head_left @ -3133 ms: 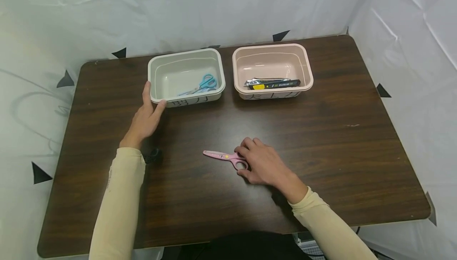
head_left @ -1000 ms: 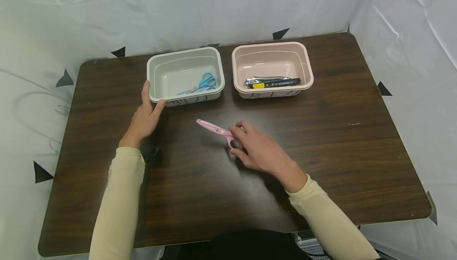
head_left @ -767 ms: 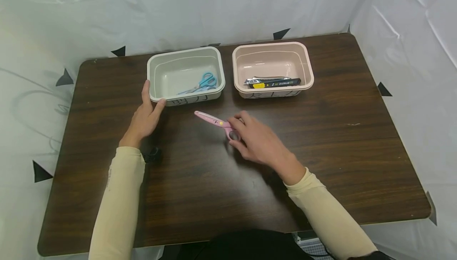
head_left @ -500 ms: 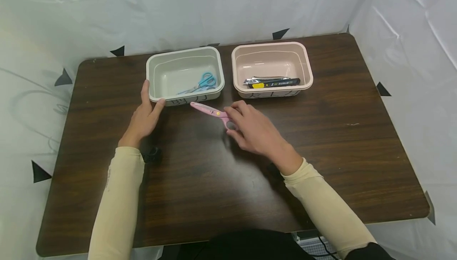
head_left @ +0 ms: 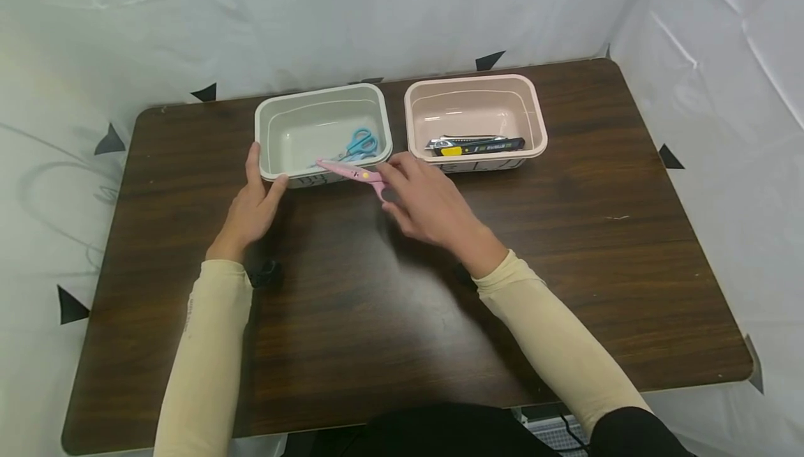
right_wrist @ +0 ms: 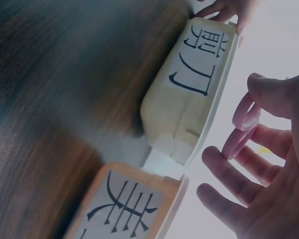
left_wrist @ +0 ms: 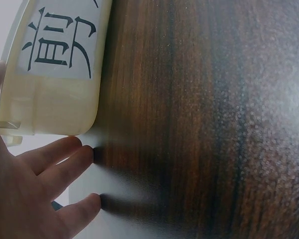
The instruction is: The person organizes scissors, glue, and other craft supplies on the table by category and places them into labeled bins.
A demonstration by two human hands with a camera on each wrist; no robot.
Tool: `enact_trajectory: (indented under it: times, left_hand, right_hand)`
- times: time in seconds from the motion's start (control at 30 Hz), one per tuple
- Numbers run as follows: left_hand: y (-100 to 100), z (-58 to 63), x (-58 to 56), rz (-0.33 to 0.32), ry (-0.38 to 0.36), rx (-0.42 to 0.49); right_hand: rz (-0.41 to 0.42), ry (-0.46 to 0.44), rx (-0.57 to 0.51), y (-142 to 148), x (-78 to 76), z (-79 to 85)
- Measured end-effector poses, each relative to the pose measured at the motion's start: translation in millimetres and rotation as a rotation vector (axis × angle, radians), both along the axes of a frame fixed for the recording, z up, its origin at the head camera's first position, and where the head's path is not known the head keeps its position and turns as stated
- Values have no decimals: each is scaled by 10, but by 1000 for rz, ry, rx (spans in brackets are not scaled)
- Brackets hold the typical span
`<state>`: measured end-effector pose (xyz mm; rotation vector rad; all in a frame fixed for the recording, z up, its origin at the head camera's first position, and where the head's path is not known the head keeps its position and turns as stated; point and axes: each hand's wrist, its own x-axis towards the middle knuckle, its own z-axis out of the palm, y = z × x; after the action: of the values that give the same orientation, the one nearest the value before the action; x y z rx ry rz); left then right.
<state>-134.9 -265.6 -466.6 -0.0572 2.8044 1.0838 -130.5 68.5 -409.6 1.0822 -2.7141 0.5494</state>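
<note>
Pink scissors (head_left: 352,171) are held by their handles in my right hand (head_left: 430,199), blades pointing left across the front rim of the grey-green box (head_left: 276,102). In the right wrist view, thumb and fingers pinch the pink handle loops (right_wrist: 245,117). Inside that box lie light-blue scissors (head_left: 361,143) and another pale blue item partly covered by them. My left hand (head_left: 245,209) rests against the box's front left corner, thumb at the front rim and forefinger along the side. The left wrist view shows its other fingers (left_wrist: 65,172) extended, nearly straight, beside the box end.
To the right stands a pink box (head_left: 537,116) holding several utility knives (head_left: 480,146). Both boxes bear paper labels with black characters on their fronts. They stand near the back edge of a dark wooden table (head_left: 603,289), with white sheeting (head_left: 402,17) behind and at the sides.
My right hand has lifted the pink scissors off the table and carried them forward and left to the grey-green box's front rim. My left hand has stayed at the box corner.
</note>
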Motion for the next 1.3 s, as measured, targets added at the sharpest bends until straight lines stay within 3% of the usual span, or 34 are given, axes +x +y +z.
enact_trajectory:
  times: [0.63, 1.3]
  left_hand:
    - [3, 9, 7, 6, -22, 10]
    - [13, 23, 9, 5, -20, -7]
  right_hand:
    - [20, 81, 26, -118, -291, -7]
    - [-14, -45, 85, -242, -476, -7]
